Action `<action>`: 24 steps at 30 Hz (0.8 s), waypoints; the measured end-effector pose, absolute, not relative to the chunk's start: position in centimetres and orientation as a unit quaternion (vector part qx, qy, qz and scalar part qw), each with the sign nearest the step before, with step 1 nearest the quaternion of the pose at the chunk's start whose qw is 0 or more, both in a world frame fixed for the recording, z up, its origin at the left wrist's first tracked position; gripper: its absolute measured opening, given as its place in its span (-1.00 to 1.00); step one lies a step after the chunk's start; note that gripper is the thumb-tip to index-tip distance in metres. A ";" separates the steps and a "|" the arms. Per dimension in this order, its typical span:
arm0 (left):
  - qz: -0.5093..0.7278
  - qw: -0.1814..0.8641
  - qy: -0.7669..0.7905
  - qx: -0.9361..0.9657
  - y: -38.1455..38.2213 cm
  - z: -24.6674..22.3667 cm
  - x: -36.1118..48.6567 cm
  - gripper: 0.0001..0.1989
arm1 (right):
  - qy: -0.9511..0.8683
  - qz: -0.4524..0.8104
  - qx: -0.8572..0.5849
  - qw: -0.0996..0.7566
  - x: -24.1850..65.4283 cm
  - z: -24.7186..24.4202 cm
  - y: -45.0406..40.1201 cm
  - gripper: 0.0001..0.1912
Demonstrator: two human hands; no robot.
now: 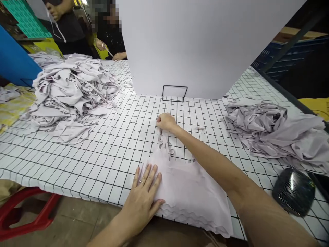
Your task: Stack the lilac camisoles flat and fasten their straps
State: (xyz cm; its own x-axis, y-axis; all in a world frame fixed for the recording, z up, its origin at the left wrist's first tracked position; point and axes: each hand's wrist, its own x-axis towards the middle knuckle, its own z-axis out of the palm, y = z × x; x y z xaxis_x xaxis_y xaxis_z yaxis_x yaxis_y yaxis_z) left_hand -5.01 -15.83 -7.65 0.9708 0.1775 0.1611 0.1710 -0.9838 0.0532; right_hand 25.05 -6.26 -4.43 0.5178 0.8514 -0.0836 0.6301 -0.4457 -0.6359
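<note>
A pale lilac camisole [187, 185] with thin straps and a wavy lower edge lies on the gridded tabletop, its hem reaching the near edge. My left hand [144, 195] rests on its left side, fingers spread and flat, a ring on one finger. Beyond the neckline, my right hand [166, 122] is closed around the end of a camisole strap [163, 140] and draws it away from the body of the garment. The fingertips of that hand are partly hidden. A small scrap of strap [199, 128] lies to its right.
A large heap of pale garments [74, 89] is at the left, a smaller pile [272, 127] at the right. A white board [190, 44] stands behind a black wire stand [175, 93]. A black ribbed object [293, 192] sits near right. Co-workers' hands [120, 56] show far left; a red stool [38, 219] stands below.
</note>
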 end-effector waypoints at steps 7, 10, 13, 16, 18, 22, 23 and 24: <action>0.089 0.076 0.080 0.990 -15.2 -7.4 -2.3 -0.49 | -0.308 0.379 -0.603 0.631 25.9 -3.5 -9.8 -0.78; 0.099 0.056 0.072 0.991 -15.6 -8.8 -1.2 -0.38 | -0.223 0.441 -0.494 0.715 26.9 -2.8 -10.5 -0.77; 0.106 0.035 0.080 0.991 -16.3 -9.9 -1.0 -0.33 | -0.195 0.449 -0.469 0.735 28.3 -1.9 -10.9 -0.82; 0.121 0.039 0.084 0.988 -16.8 -10.1 -1.4 -0.29 | -0.214 0.455 -0.459 0.732 29.3 -1.0 -11.6 -0.84; 0.127 0.070 0.083 0.986 -16.6 -9.9 -1.5 -0.29 | -0.249 0.467 -0.452 0.718 29.6 -0.5 -12.3 -0.87; 0.147 0.229 0.095 0.957 -13.5 -8.1 -0.9 -0.47 | -0.335 0.449 -0.480 0.675 29.5 0.0 -13.6 -0.84; 0.164 0.275 0.113 0.941 -12.4 -7.4 -0.6 -0.53 | -0.367 0.414 -0.529 0.643 29.5 0.0 -13.9 -0.84; 0.187 0.313 0.136 0.921 -11.3 -6.7 -0.2 -0.59 | -0.402 0.366 -0.592 0.594 29.4 -0.2 -14.1 -0.84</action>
State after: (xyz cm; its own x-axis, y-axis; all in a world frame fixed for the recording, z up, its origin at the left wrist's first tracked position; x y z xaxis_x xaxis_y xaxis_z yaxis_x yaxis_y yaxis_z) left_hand -0.23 -11.32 -6.72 0.8928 0.3684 0.2593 0.1342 -0.7669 0.6275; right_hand 29.39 -14.13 -0.22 0.4078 0.9120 0.0445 0.0410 0.0304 -0.9987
